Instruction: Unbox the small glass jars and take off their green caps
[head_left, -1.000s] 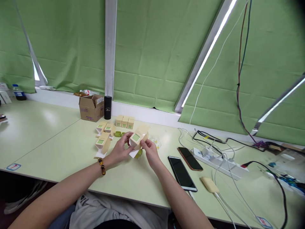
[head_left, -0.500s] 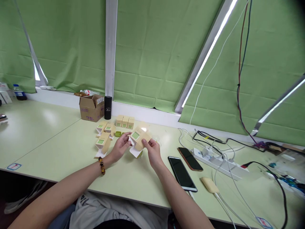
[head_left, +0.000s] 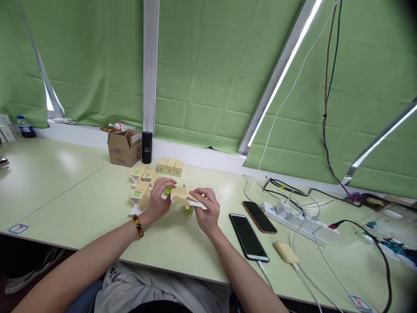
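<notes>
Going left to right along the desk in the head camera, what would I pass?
Water bottle, cardboard box, black canister, left hand, right hand, both holding a small carton, black phone, small cream device.

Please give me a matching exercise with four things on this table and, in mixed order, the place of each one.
1 raised carton
2 black flask
3 power strip
4 bracelet

A right of the brown phone
B on the left wrist
C between left hand and right hand
D just right of the cardboard box

Pairs: 1-C, 2-D, 3-A, 4-B
</notes>
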{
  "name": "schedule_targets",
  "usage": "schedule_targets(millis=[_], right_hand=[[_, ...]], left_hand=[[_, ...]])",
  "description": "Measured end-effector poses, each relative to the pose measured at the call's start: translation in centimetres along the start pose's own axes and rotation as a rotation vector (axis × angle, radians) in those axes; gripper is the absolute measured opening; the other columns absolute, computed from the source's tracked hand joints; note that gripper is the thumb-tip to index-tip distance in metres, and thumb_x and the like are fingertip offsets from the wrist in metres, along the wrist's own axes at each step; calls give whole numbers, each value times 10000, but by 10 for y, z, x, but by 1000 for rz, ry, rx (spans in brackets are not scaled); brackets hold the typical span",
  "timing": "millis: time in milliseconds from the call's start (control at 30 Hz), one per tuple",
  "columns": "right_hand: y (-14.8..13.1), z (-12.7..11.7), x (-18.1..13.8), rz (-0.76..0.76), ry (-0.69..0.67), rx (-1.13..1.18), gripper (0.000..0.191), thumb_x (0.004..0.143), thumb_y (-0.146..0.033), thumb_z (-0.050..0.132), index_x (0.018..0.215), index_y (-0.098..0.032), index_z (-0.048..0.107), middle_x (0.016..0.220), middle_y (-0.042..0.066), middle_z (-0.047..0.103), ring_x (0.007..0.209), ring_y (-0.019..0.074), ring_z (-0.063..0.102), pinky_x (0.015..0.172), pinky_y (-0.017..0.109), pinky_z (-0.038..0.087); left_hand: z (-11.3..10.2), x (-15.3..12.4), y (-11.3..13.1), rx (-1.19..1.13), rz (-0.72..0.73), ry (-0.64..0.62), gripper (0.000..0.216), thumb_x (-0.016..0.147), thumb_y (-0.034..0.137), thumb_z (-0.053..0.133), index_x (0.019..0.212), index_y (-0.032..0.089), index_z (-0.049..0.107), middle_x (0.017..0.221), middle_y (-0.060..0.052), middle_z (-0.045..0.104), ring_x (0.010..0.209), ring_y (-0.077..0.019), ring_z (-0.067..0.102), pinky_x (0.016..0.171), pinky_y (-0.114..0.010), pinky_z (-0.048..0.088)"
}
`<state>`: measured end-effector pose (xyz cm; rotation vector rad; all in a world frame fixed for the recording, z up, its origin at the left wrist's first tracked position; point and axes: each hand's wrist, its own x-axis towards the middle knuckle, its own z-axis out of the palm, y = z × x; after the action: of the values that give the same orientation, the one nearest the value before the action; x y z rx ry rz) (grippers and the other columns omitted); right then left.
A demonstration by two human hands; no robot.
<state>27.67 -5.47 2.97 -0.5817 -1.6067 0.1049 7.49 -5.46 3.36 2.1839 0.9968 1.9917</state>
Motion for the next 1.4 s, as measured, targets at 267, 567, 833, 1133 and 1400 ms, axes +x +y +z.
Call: schedule_targets(millis=[267, 567, 833, 1133, 1400], right_hand=[[10, -1, -9, -192, 28, -131, 397, 939, -151, 631, 1206, -406, 775, 1177, 92, 643, 1033, 260, 636, 757, 442, 580], [8, -3, -5, -289, 47, -173, 426, 938, -95, 607, 1165, -415, 774, 1086, 67, 639, 1003, 251, 619, 801, 463, 564], [0, -2, -2, -102, 103, -56, 467, 959, -198, 575, 1417, -289, 577, 1208, 129, 638, 1100, 294, 618, 854, 478, 564], [1, 1, -2, 55, 57, -41, 225, 987, -250, 587, 1208, -248, 630, 1043, 86, 668, 951, 248, 620, 789, 415, 542], [5, 2, -3, 90, -16, -47, 168, 987, -226, 579, 1122, -239, 679, 939, 64, 695, 941, 245, 603, 785, 400, 515]], left_hand=[[-3, -2, -1, 143, 128, 48, 123, 995, 255, 581, 914, 248, 673, 1093, -87, 743, 1084, -260, 625, 955, -490, 533], [-5, -2, -7, 238, 164, 18, 186, 983, 262, 599, 870, 272, 746, 1076, -76, 774, 1066, -274, 618, 931, -499, 534], [-13, 18, 10, 111, 222, -40, 181, 975, 232, 601, 981, 279, 776, 996, -62, 801, 1030, -260, 675, 936, -481, 539], [-88, 73, 6, 18, -467, -29, 423, 765, 489, 814, 1002, 141, 775, 880, -77, 765, 750, -216, 671, 694, -326, 533], [-209, 60, -55, 294, -804, -55, 679, 535, 550, 867, 1065, 140, 760, 788, -55, 766, 737, -236, 653, 622, -286, 442]])
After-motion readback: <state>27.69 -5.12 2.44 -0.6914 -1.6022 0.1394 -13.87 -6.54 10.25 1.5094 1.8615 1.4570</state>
